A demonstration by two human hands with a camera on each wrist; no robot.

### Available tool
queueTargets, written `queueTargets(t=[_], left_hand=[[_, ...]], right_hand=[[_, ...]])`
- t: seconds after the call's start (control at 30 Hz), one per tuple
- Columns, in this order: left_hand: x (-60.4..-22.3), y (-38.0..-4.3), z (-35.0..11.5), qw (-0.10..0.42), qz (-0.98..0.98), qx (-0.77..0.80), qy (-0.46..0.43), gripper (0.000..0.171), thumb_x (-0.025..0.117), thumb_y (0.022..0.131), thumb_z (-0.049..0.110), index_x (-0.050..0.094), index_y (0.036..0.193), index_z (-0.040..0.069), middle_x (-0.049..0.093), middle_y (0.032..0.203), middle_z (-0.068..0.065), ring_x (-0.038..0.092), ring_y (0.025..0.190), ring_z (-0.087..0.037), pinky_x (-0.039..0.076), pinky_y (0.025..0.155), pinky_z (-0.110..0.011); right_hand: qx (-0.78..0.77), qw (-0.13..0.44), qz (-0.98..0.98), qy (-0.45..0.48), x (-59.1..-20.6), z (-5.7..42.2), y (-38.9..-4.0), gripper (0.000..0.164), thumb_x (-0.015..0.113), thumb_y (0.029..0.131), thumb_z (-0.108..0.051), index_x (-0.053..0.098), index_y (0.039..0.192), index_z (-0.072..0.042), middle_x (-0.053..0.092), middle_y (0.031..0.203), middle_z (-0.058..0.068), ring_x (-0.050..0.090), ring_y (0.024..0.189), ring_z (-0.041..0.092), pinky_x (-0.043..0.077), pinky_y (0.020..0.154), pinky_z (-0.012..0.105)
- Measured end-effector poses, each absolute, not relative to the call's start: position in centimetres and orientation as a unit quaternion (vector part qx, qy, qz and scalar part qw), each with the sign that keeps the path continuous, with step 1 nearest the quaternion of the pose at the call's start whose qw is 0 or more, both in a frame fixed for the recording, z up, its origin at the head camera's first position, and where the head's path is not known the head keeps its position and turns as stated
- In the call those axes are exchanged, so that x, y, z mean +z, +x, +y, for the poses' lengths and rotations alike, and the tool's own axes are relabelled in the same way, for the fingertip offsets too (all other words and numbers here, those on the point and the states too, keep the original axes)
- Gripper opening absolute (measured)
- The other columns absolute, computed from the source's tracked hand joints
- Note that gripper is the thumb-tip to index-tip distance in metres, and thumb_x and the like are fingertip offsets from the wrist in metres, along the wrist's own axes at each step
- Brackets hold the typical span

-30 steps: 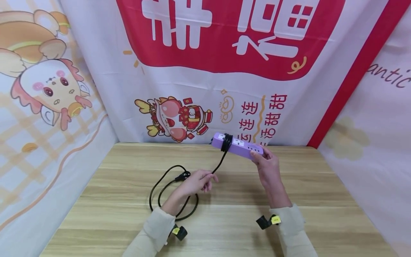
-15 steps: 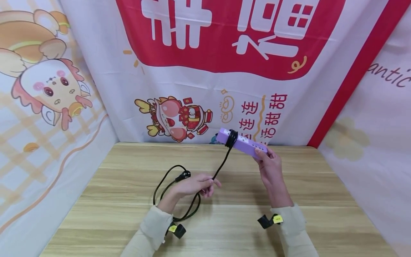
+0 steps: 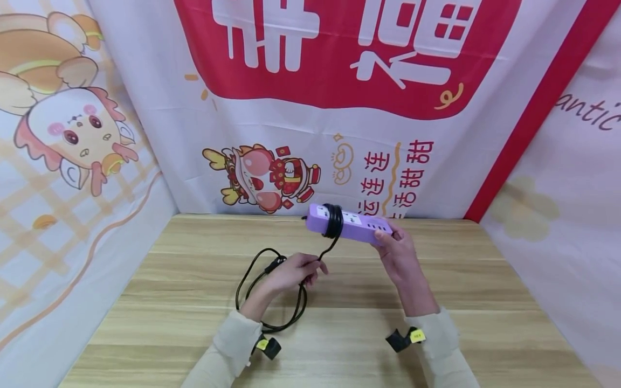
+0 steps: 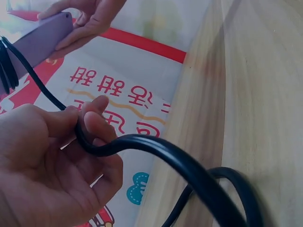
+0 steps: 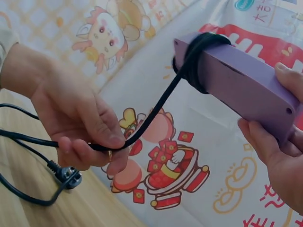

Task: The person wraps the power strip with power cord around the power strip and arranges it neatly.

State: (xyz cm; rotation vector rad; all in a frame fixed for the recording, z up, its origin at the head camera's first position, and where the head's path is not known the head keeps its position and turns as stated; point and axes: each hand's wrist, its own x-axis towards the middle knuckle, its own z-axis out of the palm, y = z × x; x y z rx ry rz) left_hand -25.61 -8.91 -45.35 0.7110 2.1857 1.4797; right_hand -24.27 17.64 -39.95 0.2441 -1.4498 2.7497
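Note:
A purple power strip (image 3: 361, 228) with white socket faces is held up over the far part of the table. My right hand (image 3: 399, 253) grips its right end, thumb on the near side. Several turns of black cord (image 3: 333, 221) are wound round the strip toward its left end. From there the cord runs down to my left hand (image 3: 293, 272), which pinches it between thumb and fingers; the left wrist view shows the cord (image 4: 156, 144) passing through the curled fingers. The plug (image 5: 68, 177) lies on the table beside the loose loops, partly behind the left hand in the head view.
Loose cord loops (image 3: 303, 307) lie on the wooden table (image 3: 485, 323) under and left of the left forearm. A printed cloth backdrop (image 3: 170, 134) rises at the table's back edge, with cloth walls on both sides.
The power strip first rose slightly to the right, then came down and left, turning its socket face more toward the camera. The left hand still pinches the cord, and the loose loops shifted right.

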Motion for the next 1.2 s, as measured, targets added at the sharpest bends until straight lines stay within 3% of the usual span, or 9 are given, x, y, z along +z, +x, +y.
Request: queueTargets(t=[0.27, 0.4, 0.57, 0.7, 0.97, 1.2], left_hand=[[-45.0, -26.0, -9.9, 0.118, 0.793, 0.56, 0.21, 0.029, 0.044, 0.107, 0.017, 0.067, 0.1, 0.0, 0.057, 0.069, -0.003, 0.057, 0.061, -0.014, 0.052, 0.062, -0.033], [-45.2, -26.1, -10.3, 0.088, 0.771, 0.593, 0.214, 0.019, 0.051, 0.103, 0.015, 0.065, 0.107, 0.003, 0.062, 0.079, -0.004, 0.058, 0.069, -0.013, 0.053, 0.067, -0.034], [-45.3, -26.7, -10.9, 0.012, 0.792, 0.572, 0.214, 0.011, 0.063, 0.092, 0.009, 0.07, 0.097, 0.002, 0.07, 0.088, -0.007, 0.06, 0.078, -0.011, 0.05, 0.076, -0.029], [-44.8, -27.0, -11.5, 0.004, 0.817, 0.55, 0.169, 0.012, 0.061, 0.096, 0.008, 0.071, 0.089, 0.005, 0.07, 0.085, -0.006, 0.059, 0.078, -0.011, 0.047, 0.076, -0.027], [-43.6, -26.5, -11.7, 0.022, 0.826, 0.54, 0.159, 0.016, 0.061, 0.099, 0.01, 0.069, 0.09, 0.0, 0.063, 0.074, -0.004, 0.057, 0.067, -0.014, 0.05, 0.063, -0.026], [-43.1, -26.3, -12.1, -0.014, 0.847, 0.508, 0.154, 0.012, 0.063, 0.098, 0.013, 0.071, 0.09, 0.008, 0.066, 0.076, -0.004, 0.059, 0.072, -0.014, 0.051, 0.069, -0.029]], right_hand=[[0.848, -0.013, -0.504, 0.162, -39.8, 17.5, -23.7, 0.041, 0.055, 0.085, 0.016, 0.07, 0.112, -0.01, 0.069, 0.107, 0.003, 0.067, 0.094, 0.011, 0.057, 0.083, 0.02], [0.807, -0.042, -0.557, 0.192, -39.9, 17.5, -23.5, 0.045, 0.058, 0.081, 0.015, 0.068, 0.116, -0.012, 0.068, 0.11, 0.002, 0.065, 0.099, 0.011, 0.056, 0.086, 0.02], [0.73, -0.054, -0.633, 0.253, -40.0, 17.6, -23.5, 0.045, 0.071, 0.08, 0.01, 0.063, 0.124, 0.003, 0.068, 0.11, 0.003, 0.064, 0.098, 0.013, 0.056, 0.081, 0.023], [0.684, -0.052, -0.673, 0.276, -40.0, 17.7, -23.5, 0.05, 0.078, 0.078, 0.005, 0.06, 0.124, 0.01, 0.07, 0.108, 0.004, 0.064, 0.093, 0.014, 0.056, 0.077, 0.025], [0.572, -0.062, -0.759, 0.305, -39.8, 17.4, -23.2, 0.05, 0.086, 0.075, -0.01, 0.068, 0.122, -0.006, 0.07, 0.11, 0.009, 0.063, 0.089, 0.022, 0.056, 0.072, 0.028], [0.53, -0.062, -0.792, 0.296, -39.9, 16.9, -23.2, 0.05, 0.087, 0.076, -0.017, 0.069, 0.122, -0.01, 0.07, 0.111, 0.007, 0.062, 0.09, 0.027, 0.055, 0.074, 0.028]])
